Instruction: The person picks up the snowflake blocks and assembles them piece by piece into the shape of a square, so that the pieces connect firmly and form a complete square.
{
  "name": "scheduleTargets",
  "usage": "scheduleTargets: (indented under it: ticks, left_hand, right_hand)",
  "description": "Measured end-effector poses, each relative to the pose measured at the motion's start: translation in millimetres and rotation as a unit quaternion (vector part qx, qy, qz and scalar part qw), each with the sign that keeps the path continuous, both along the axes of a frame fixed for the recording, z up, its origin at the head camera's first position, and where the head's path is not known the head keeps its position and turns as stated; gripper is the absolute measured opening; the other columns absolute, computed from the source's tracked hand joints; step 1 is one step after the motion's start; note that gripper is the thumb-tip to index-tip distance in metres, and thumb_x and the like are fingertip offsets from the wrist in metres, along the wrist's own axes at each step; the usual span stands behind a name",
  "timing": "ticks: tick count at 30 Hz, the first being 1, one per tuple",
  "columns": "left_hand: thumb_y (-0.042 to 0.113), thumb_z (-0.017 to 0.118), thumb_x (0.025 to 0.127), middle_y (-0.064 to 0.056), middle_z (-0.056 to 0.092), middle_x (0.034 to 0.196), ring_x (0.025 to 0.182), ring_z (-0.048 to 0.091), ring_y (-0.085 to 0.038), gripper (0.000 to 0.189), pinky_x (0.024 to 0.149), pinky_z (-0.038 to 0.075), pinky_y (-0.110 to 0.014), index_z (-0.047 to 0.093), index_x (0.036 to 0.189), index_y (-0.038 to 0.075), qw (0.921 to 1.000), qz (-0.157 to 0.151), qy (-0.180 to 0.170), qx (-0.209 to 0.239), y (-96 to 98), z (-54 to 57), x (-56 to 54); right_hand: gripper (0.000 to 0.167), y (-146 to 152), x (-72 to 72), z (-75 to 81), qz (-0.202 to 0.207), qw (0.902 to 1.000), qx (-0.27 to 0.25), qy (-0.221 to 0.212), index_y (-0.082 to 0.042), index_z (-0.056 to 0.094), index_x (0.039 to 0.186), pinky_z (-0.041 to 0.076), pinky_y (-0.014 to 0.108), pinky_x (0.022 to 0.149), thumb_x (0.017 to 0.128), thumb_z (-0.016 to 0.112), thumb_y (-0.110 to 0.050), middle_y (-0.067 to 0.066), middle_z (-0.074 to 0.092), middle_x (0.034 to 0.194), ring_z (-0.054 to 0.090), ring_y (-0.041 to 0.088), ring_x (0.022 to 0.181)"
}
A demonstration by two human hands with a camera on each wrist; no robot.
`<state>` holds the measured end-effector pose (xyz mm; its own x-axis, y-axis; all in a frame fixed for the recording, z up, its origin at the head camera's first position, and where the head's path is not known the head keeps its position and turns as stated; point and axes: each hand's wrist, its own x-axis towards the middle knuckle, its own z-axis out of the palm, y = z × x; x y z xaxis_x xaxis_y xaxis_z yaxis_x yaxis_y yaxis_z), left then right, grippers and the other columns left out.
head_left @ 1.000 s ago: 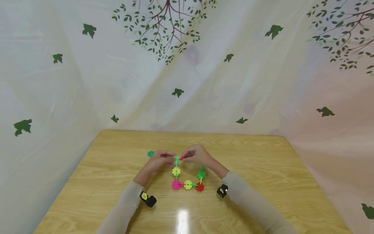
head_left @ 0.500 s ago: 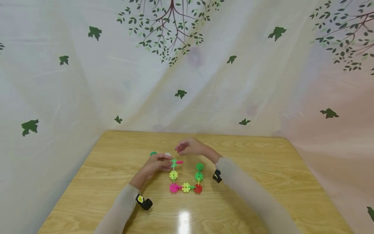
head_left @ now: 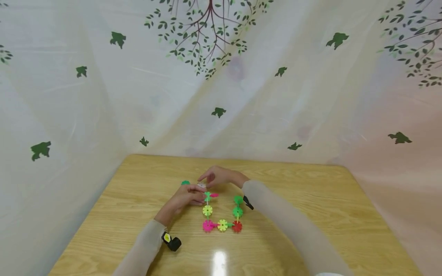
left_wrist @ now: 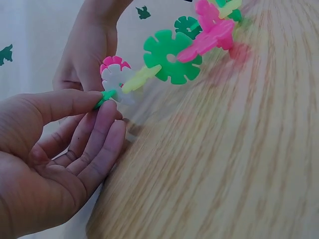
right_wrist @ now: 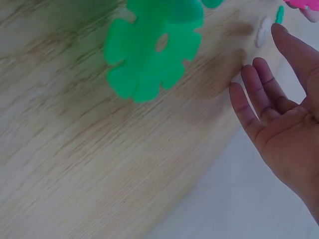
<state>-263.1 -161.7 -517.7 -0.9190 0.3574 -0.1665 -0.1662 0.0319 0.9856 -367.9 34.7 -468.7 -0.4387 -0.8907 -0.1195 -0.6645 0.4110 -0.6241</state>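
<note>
Notched plastic flower discs join into a U-shaped chain on the table, with yellow (head_left: 207,210), pink (head_left: 208,225) and red (head_left: 237,226) ones among them. At its far left end, my left hand (head_left: 186,196) pinches a green disc (left_wrist: 103,99) between thumb and fingertips. A pink disc (head_left: 214,195) sticks out to the right from that green one. My right hand (head_left: 221,175) reaches over the chain's far side, fingers loosely spread and holding nothing. Just beyond its fingertips lies a loose white disc (right_wrist: 262,31) on the wood.
A loose teal-green disc (head_left: 185,183) lies behind my left hand, left of the white one. The chain's right arm ends in green discs (head_left: 238,200) under my right forearm. A printed curtain (head_left: 172,96) hangs behind the wooden table (head_left: 293,199).
My right hand has let go of the pink disc, which stays on the chain, and has moved left and back toward the white disc. My left hand still pinches the green disc.
</note>
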Motion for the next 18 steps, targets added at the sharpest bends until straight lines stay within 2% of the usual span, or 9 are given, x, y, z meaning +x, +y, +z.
scheduleTargets:
  ticks: [4,8,13,18]
  left_hand:
    - [0.0,0.065,0.096,0.001,0.074,0.091,0.081,0.073,-0.011,0.033,0.078,0.063,-0.027,0.06,0.124,-0.016,0.9999,0.005,-0.008,-0.005,-0.8,-1.1,-0.1]
    - [0.0,0.067,0.095,0.0,0.076,0.094,0.081,0.073,-0.01,0.035,0.078,0.063,-0.026,0.062,0.126,-0.016,0.9998,0.008,-0.014,-0.01,-0.1,-1.4,1.2]
    - [0.001,0.067,0.095,-0.005,0.078,0.093,0.08,0.073,-0.01,0.036,0.078,0.063,-0.025,0.062,0.127,-0.016,0.9996,0.012,-0.018,-0.019,-0.7,-1.3,1.7]
    - [0.007,0.066,0.097,-0.005,0.077,0.089,0.081,0.073,-0.011,0.037,0.077,0.063,-0.025,0.062,0.127,-0.014,0.9983,0.004,-0.028,-0.052,-1.4,1.9,0.5]
  right_hand:
    - [0.034,-6,-0.6,-4.2,0.014,0.9998,0.007,0.012,-0.002,0.069,0.129,0.046,0.014,0.066,0.095,0.068,-0.001,0.016,0.072,0.092,0.052,0.003,0.068]
    - [0.032,-6,0.8,-6.2,-0.008,0.9998,0.015,0.013,-0.003,0.072,0.125,0.04,0.014,0.059,0.093,0.07,0.0,0.014,0.067,0.078,0.045,0.003,0.06]
    - [0.027,-2,-1.4,-8.3,-0.047,0.9986,0.007,0.022,-0.003,0.077,0.115,0.042,0.014,0.062,0.087,0.078,-0.001,0.007,0.067,0.08,0.048,0.004,0.066]
    - [0.021,6,-5.9,-10.5,-0.055,0.9976,-0.007,0.042,0.0,0.077,0.102,0.047,0.015,0.07,0.082,0.082,-0.001,0.009,0.07,0.087,0.053,0.005,0.076]
